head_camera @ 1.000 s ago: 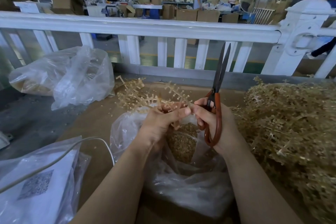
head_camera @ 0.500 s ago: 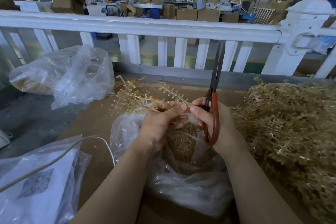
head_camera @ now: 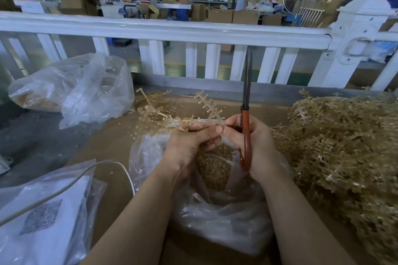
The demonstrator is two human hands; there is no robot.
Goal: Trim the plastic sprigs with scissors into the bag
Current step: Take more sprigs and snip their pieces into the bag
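My left hand (head_camera: 189,146) grips a bunch of tan plastic sprigs (head_camera: 163,114) that fan out to the left and up, just above the open clear bag (head_camera: 215,217). Tan trimmed bits (head_camera: 213,168) lie heaped inside that bag. My right hand (head_camera: 258,146) holds the orange-handled scissors (head_camera: 246,131), blades closed and pointing straight up. Its fingertips also touch the sprig end beside my left thumb.
A big pile of untrimmed sprigs (head_camera: 340,157) fills the right side of the brown table (head_camera: 107,142). Another clear bag (head_camera: 75,90) lies at the left, and a bag with a printed label (head_camera: 43,217) and a white cable (head_camera: 64,187) at the near left. A white railing (head_camera: 172,32) runs behind.
The scissor blades have closed and swung from a rightward tilt to upright. The sprig bunch has shifted slightly in my left hand.
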